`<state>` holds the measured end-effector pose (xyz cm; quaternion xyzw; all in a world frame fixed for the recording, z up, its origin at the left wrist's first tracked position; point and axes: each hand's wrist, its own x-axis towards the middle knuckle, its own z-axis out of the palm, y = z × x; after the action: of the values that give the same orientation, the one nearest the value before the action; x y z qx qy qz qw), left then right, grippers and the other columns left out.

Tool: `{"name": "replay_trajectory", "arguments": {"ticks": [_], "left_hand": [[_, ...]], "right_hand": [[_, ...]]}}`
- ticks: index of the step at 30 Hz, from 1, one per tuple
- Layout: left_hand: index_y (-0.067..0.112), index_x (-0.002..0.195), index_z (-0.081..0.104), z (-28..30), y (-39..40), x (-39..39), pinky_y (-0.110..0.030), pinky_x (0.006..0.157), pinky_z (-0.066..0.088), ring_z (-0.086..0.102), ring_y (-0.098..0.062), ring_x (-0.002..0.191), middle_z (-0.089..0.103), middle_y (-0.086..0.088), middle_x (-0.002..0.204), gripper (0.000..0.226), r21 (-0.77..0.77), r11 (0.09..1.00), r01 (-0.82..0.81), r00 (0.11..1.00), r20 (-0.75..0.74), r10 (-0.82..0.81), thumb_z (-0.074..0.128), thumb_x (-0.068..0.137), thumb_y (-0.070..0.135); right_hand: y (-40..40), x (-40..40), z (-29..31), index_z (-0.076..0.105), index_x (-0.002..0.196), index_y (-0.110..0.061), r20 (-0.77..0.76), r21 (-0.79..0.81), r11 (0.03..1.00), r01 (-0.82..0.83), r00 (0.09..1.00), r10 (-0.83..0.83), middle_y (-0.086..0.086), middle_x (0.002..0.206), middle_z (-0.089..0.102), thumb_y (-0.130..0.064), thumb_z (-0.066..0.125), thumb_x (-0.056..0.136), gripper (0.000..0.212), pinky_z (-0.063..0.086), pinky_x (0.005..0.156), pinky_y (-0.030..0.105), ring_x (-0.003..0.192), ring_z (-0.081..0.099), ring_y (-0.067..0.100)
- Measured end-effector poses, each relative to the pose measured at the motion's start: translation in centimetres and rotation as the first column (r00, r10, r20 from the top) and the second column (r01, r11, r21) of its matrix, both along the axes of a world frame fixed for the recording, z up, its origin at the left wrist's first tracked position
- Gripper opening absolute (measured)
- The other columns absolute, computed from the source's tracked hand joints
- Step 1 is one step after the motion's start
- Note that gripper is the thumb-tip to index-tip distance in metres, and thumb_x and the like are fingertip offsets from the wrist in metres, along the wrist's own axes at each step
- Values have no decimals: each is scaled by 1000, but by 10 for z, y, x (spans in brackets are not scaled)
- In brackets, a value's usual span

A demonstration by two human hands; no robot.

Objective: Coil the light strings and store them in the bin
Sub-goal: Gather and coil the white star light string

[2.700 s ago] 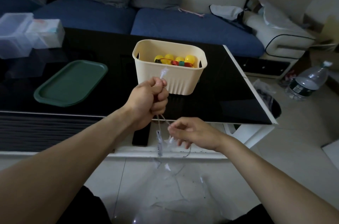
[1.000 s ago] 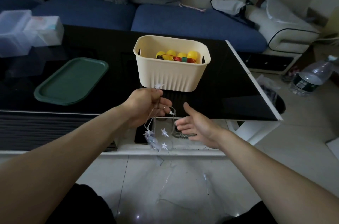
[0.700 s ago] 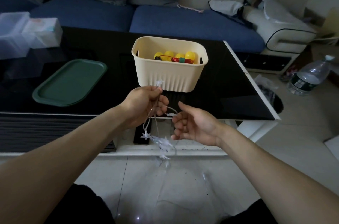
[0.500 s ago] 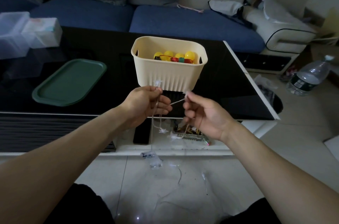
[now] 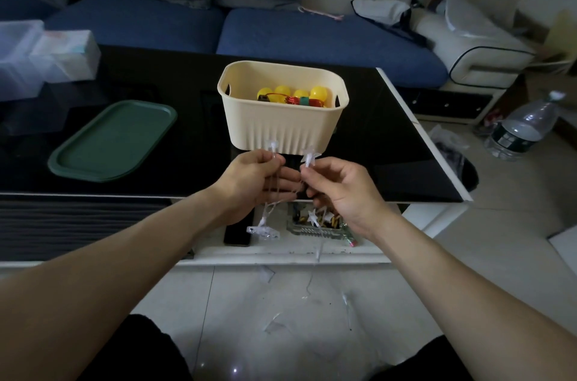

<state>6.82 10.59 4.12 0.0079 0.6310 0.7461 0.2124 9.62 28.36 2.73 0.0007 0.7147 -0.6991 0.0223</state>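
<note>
Cream bin (image 5: 282, 127) holds yellow bulbs (image 5: 318, 93); left hand (image 5: 249, 184) and right hand (image 5: 340, 190) pinch star string (image 5: 309, 156)

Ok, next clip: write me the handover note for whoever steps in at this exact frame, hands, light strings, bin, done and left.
Left hand: grips the gathered loops of the star light string, one star sticking up above the fist.
Right hand: pinches the next star beside the left hand.
The rest of the string hangs below the hands and trails on the floor.
Cream bin stands on the black table just behind the hands and already holds the yellow-bulb string.
Done: one string stored. Left: finish coiling the star string, drop it in the bin.
</note>
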Motion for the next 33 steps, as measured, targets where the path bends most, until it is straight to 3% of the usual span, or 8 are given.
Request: {"name": "replay_trajectory", "arguments": {"ticks": [3, 7, 13, 16, 19, 22, 28, 33], "left_hand": [[-3, 109, 54, -1, 2, 2, -41, 75, 61, 72, -35, 88, 70, -26, 100, 21, -24, 997, 76, 997, -16, -77, 40, 106, 12], [-6, 104, 57, -1, 6, 5, -46, 77, 61, 68, -36, 81, 66, -27, 91, 24, -42, 993, 112, 993, -30, -114, 40, 106, 12], [1, 92, 58, -1, 9, 10, -31, 54, 55, 64, -23, 58, 65, -15, 76, 24, -70, 996, 61, 995, -77, -67, 41, 106, 11], [-1, 92, 59, -3, 10, 9, -27, 51, 53, 63, -20, 56, 63, -16, 73, 25, -83, 996, 24, 994, -100, -32, 43, 105, 14], [-4, 92, 59, -6, 10, 7, -23, 49, 51, 61, -18, 53, 63, -19, 76, 25, -112, 994, -13, 993, -115, 0, 44, 105, 12], [-5, 91, 62, -7, 10, 7, -21, 51, 51, 61, -15, 54, 66, -18, 80, 28, -123, 992, -3, 994, -108, -11, 44, 105, 12], [-9, 102, 65, -5, 8, 6, -24, 55, 54, 61, -16, 58, 67, -18, 85, 30, -41, 999, 23, 1000, -20, -23, 46, 104, 14], [-3, 102, 68, -9, 8, 3, -23, 49, 48, 54, -13, 52, 65, -12, 77, 24, -74, 993, -93, 994, -64, 88, 51, 102, 14]], "right_hand": [[-4, 1, -3, 76, 94, -8, -151, 162, 984, 77, 987, -52, -2, 66, 71, -14, 77, 86, 9, 49, 45, 23, 52, 60, 13], [-10, 0, -3, 76, 89, -8, -182, 172, 968, 182, 972, -151, 5, 71, 72, -18, 81, 84, 12, 49, 42, 27, 50, 62, 13], [-20, -1, -11, 74, 83, -22, -175, 182, 957, 227, 965, -196, -2, 72, 73, -20, 79, 87, 6, 57, 61, 31, 66, 70, 14], [-24, 0, -10, 76, 92, -20, -168, 158, 967, 199, 971, -172, -1, 80, 75, -11, 75, 90, 10, 60, 69, 30, 74, 73, 11], [-29, 3, -3, 73, 99, -7, -97, 47, 973, 228, 970, -222, 4, 82, 73, -2, 75, 88, 13, 55, 64, 20, 69, 70, 5], [-30, 3, 1, 70, 92, -6, -46, -37, 961, 274, 960, -275, 5, 79, 72, 1, 76, 85, 11, 52, 61, 14, 64, 68, 1], [-23, 1, -1, 71, 83, -19, -200, 178, 948, 265, 953, -229, -1, 81, 74, -9, 80, 85, 13, 52, 64, 12, 70, 69, 1], [-19, 0, 2, 75, 107, -15, -259, 317, 941, 115, 965, -31, -4, 96, 76, -10, 70, 93, 16, 58, 78, 20, 89, 73, 4]]}}
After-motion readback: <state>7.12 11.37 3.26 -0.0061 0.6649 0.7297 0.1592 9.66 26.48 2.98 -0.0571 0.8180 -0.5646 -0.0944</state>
